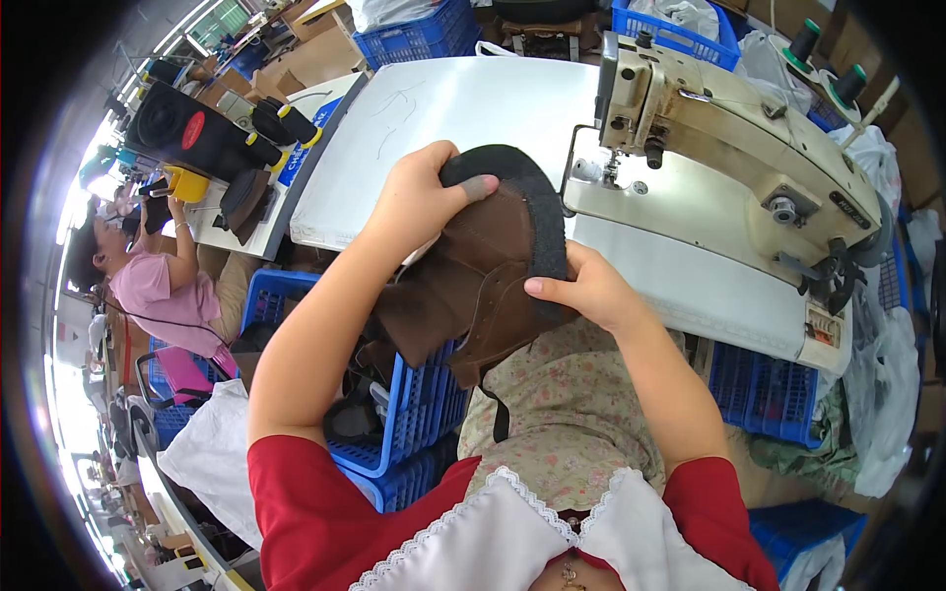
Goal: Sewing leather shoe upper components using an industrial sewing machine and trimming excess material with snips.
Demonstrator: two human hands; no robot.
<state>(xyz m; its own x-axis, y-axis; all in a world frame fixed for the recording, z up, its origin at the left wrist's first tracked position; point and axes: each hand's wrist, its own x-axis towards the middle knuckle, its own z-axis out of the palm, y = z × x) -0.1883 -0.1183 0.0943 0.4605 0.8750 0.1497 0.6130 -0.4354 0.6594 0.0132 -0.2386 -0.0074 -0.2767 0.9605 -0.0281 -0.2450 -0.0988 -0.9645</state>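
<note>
A brown leather shoe upper [483,236] is stretched between my two hands, above my lap at the front edge of the white sewing table [434,98]. A wide black band curves round its far edge, and rows of small eyelet holes show on its side. My left hand [429,197] is closed on the upper's left edge, with the thumb, its tip wrapped in grey, lying on the band. On the right side my right hand [596,288] pinches the edge, thumb on top and fingers underneath. The sewing machine's needle area [613,169] is just right of the upper, apart from it.
The cream sewing machine [739,148] fills the table's right side. Below left stands a blue crate [399,414] with dark pieces in it. Another blue crate [764,394] is under the table. A co-worker in a pink shirt [168,295] sits at a machine on the left.
</note>
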